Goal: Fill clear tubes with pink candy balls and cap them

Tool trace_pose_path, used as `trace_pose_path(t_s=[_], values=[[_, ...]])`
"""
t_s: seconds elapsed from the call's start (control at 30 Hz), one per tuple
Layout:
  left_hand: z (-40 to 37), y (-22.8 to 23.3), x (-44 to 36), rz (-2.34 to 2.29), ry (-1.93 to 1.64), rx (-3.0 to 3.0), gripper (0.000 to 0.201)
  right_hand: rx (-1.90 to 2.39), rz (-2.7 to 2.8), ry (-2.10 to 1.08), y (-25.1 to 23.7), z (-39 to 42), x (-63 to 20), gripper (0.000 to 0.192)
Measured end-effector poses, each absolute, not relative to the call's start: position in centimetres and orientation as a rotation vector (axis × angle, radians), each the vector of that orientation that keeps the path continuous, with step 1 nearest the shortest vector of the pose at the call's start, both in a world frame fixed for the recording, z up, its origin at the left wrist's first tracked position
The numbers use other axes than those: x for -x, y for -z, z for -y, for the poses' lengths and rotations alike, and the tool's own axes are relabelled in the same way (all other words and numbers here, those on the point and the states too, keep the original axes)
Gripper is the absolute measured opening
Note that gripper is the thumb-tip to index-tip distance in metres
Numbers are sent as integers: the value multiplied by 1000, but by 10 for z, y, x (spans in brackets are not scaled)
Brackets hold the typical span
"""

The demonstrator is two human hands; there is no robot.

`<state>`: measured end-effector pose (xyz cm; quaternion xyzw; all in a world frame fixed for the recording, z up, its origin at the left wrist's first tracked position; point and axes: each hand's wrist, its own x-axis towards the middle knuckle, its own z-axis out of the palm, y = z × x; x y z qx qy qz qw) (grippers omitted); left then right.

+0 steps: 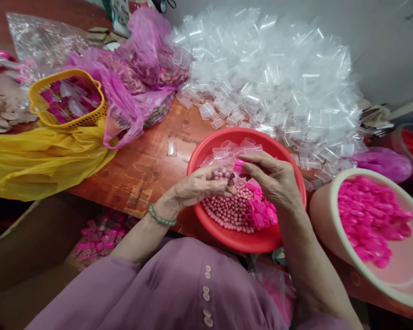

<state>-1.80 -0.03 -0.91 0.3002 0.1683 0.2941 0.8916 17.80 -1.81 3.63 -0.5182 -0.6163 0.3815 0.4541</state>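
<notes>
- My left hand (pixel 201 185) and right hand (pixel 273 178) meet over the red basin (pixel 234 238), fingertips almost touching above its middle.
- My left fingers are curled narrowly, cupping a few of the small pink beads (pixel 230 213); whether something else sits between those fingertips I cannot tell.
- My right fingers are pinched close around a small bright pink piece (pixel 240 165) at the tips, against a clear plastic case; the exact hold is partly hidden by my knuckles.
- The basin sits on the edge of the wooden table (pixel 147 165), right in front of me. Inside it lie the beads at the bottom left, a cluster of pink caps (pixel 261 213) at the right, and some clear little cases (pixel 232 149) along the far side.
- On my left wrist I wear a green bead bracelet (pixel 161 219).
- Just beyond the basin rises a great heap of clear plastic cases (pixel 271 78), one stray case (pixel 172 148) lying alone on the wood.
- To my right, touching the basin, stands a pale basin (pixel 368 275) holding more bright pink pieces.
- Far left, well apart, a yellow basket (pixel 44 91) rests on a yellow bag (pixel 37 160), with pink bags (pixel 141 59) beside it.
</notes>
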Motion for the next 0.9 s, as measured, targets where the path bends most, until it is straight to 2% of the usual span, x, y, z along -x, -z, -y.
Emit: trace_pose_path(t_s=[0.33,0.43,0.53,0.77,0.9], values=[[0,8,21,-338,-521,-689,30,1183,1751,-913,-33,1,-168,18],[0,8,20,-331,-510,-681,25,1156,1861,-849,-39,2,-176,14],[0,9,20,-345,-506,-668,28,1171,1925,-746,-44,2,-189,12],[2,11,17,-387,-565,-649,32,1262,1477,-864,-40,8,-182,15],[1,13,13,-376,-597,-714,33,1281,1439,-819,-34,14,-161,13]])
